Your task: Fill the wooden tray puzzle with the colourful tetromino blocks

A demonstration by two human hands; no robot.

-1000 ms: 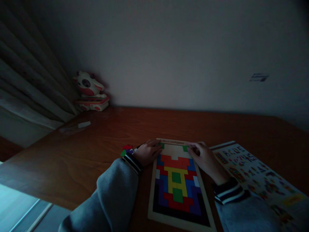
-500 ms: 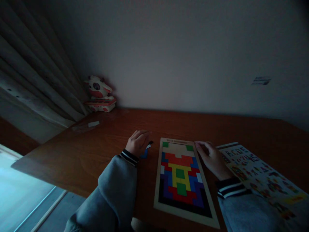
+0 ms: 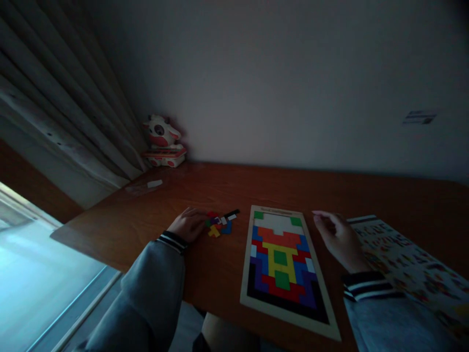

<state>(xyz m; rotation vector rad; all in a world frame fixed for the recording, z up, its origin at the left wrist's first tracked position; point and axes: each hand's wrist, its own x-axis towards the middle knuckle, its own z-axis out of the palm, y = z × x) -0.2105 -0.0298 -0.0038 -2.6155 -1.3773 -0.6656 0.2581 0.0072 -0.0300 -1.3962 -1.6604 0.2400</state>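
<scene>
At centre left of the frame, left hand (image 3: 187,225) at the edge of loose coloured pieces (image 3: 214,231) on the table (image 3: 198,274); whether grasping one, cannot tell. Below centre, puzzle board (image 3: 289,315) flat, mostly filled. Right of centre, right hand (image 3: 340,240) beside the board, grip released. Lower right, printed sheet (image 3: 403,264).

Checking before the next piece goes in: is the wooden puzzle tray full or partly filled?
Partly filled. Pale floor shows at the far end of the wooden puzzle tray, between two green corner blocks; other blocks cover the rest.
</scene>
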